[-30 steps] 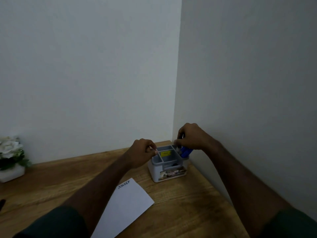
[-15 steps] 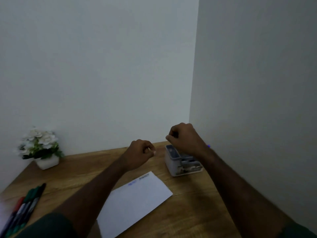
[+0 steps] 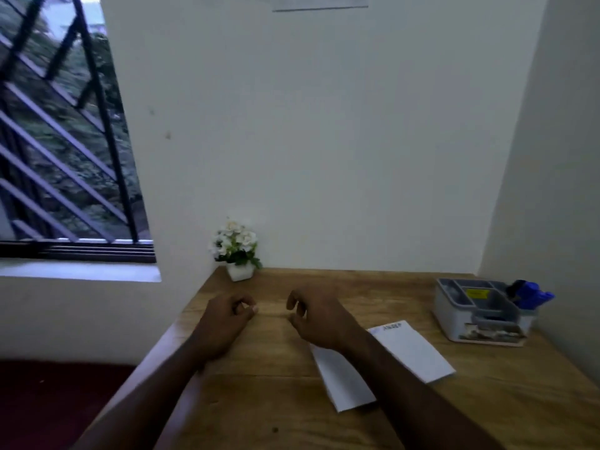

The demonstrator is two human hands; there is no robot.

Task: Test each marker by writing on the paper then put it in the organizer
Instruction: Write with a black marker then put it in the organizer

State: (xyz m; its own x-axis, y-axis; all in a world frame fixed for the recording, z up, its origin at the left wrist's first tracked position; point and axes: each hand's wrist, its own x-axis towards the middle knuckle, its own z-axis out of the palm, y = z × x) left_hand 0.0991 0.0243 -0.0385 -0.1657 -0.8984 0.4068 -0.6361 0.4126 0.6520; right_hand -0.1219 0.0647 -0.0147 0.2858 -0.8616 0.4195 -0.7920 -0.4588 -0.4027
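Both hands empty right now. Left hand [image 3: 227, 315] loosely curled, fingertips near the thumb, nothing in it; right hand [image 3: 316, 315] half-open, fingers bent, also holding nothing. Both hover low over bare desk [image 3: 279, 404], close to each other, a small gap between them. Paper [image 3: 412, 349] lies flat on the desk just right of the right hand, partly under the right forearm; its far edge carries a short line of test scribbles, dark plus what looks like a fainter blue bit. Organizer [image 3: 480, 311] sits well to the right of the right hand, in the desk's far corner by the side wall. Blue markers [image 3: 532, 293] stand in its right-hand compartment, caps up, leaning right; the other compartments look mostly empty, one has a yellow label at the bottom. Progress read: at least some markers are tested and stowed, and the hands sit between cycles, so the next pick has not started. What's left I can't judge: no loose markers anywhere in view. Hard to make out: how many markers are in the organizer (blue caps overlap, possibly a dark one behind), what the scribbles say, and the near strip of desk, which is cut off by the frame edge and covered by the forearms. Potted flowers [image 3: 237, 248] beyond the left hand, against the wall, not relevant.
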